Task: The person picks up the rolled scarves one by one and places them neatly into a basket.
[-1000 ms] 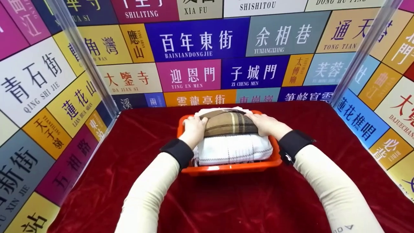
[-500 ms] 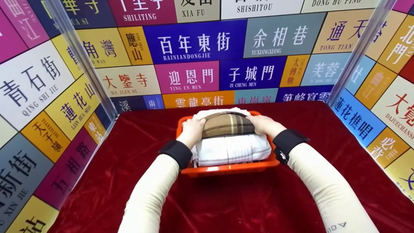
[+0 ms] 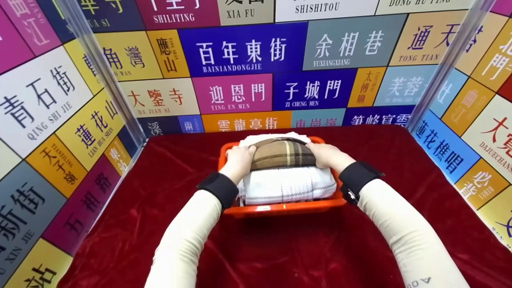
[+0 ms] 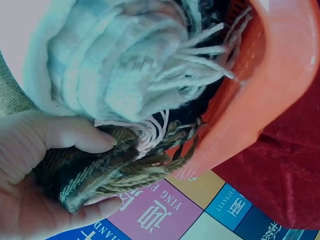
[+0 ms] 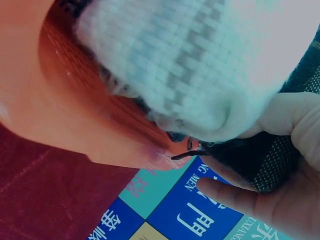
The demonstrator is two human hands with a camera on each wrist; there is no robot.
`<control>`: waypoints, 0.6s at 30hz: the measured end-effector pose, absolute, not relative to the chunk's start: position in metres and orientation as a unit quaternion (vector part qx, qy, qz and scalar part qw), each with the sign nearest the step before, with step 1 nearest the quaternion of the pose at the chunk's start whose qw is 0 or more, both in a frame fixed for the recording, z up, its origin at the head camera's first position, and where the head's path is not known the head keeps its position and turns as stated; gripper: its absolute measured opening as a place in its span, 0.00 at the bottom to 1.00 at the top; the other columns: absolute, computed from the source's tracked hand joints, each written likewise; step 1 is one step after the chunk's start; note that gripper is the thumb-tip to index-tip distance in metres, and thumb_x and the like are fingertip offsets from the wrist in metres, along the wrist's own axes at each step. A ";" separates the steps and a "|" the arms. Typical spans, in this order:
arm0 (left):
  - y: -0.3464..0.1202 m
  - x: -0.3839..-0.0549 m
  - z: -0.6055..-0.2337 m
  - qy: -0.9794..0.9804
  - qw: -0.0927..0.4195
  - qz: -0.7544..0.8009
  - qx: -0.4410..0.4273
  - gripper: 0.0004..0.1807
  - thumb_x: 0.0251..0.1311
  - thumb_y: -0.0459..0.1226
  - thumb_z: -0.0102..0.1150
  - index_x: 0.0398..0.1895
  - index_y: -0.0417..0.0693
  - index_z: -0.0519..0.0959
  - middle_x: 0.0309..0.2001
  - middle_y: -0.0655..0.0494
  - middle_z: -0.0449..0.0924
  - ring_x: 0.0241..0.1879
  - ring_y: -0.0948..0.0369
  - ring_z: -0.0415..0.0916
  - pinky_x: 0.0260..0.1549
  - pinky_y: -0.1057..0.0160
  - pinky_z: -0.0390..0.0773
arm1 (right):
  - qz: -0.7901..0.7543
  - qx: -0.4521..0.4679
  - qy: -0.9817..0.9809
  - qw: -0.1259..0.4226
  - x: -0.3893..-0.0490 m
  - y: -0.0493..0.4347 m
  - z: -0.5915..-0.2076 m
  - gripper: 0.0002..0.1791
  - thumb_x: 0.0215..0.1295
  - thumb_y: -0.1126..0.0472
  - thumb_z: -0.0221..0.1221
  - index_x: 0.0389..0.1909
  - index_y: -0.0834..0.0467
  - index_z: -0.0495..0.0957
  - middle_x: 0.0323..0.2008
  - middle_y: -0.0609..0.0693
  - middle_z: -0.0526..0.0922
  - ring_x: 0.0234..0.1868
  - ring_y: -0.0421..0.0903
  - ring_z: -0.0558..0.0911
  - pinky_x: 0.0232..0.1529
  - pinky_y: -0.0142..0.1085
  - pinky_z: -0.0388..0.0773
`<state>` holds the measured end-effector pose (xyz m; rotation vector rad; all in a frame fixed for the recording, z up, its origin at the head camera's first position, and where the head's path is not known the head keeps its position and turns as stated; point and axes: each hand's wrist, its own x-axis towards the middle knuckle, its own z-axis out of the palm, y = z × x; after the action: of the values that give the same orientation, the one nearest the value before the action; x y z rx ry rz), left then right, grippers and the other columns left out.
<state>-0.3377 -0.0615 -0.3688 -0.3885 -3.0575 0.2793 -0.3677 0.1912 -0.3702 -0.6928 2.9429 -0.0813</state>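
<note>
A brown plaid scarf [image 3: 280, 154] lies folded across an orange-red basket [image 3: 284, 208], between two white scarves. My left hand [image 3: 239, 161] grips its left end; in the left wrist view the thumb lies on one side of the brown fringed cloth and the fingers on the other. Its opposite end is held by my right hand [image 3: 329, 155], thumb above and fingers below in the right wrist view. In front sits the rolled white scarf [image 3: 288, 186] with grey lines, its pale fringe [image 4: 200, 60] hanging loose. Another white cloth [image 3: 276, 138] shows behind the brown one.
Dark red velvet [image 3: 280, 252] covers the table under the basket. Walls printed with colourful street-name signs [image 3: 244, 50] stand at the back and both sides, with clear corner posts [image 3: 104, 76] at left and right.
My right hand has shifted slightly left and down, its fingers now more curled at the brown scarf's end. The left hand stays at its end. The basket has not visibly moved.
</note>
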 end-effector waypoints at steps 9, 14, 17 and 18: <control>-0.077 -0.341 -0.375 -0.983 0.068 0.069 -0.158 0.26 0.49 0.35 0.59 0.51 0.43 0.63 0.51 0.41 0.70 0.43 0.46 0.73 0.34 0.51 0.77 | -0.052 -0.220 0.973 0.044 -0.367 0.192 -0.370 0.34 0.48 0.73 0.56 0.59 0.67 0.57 0.51 0.72 0.67 0.43 0.68 0.75 0.44 0.56 0.72; -0.092 -0.344 -0.371 -0.977 0.098 0.024 -0.188 0.43 0.42 0.34 0.63 0.65 0.48 0.55 0.53 0.38 0.65 0.45 0.43 0.69 0.38 0.49 0.75 | -0.161 -0.249 0.950 0.097 -0.370 0.208 -0.357 0.52 0.38 0.76 0.57 0.69 0.63 0.44 0.65 0.70 0.48 0.61 0.66 0.60 0.58 0.56 0.61; -0.101 -0.343 -0.370 -0.975 0.092 -0.013 -0.202 0.49 0.43 0.35 0.62 0.70 0.51 0.49 0.56 0.37 0.63 0.46 0.42 0.68 0.41 0.48 0.74 | -0.221 -0.270 0.927 0.138 -0.368 0.227 -0.350 0.53 0.42 0.71 0.59 0.71 0.60 0.41 0.69 0.65 0.37 0.67 0.63 0.47 0.64 0.56 0.50; -0.105 -0.343 -0.370 -0.974 0.091 -0.023 -0.206 0.48 0.44 0.35 0.62 0.71 0.51 0.49 0.57 0.37 0.63 0.46 0.42 0.68 0.41 0.48 0.74 | -0.230 -0.278 0.922 0.142 -0.367 0.233 -0.349 0.52 0.45 0.68 0.59 0.71 0.59 0.41 0.70 0.64 0.36 0.68 0.62 0.45 0.64 0.56 0.47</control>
<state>-0.3425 -0.1053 -0.3697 -0.6128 -2.8949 -0.0692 -0.3666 0.2331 -0.3487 -0.8022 2.6602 -0.6644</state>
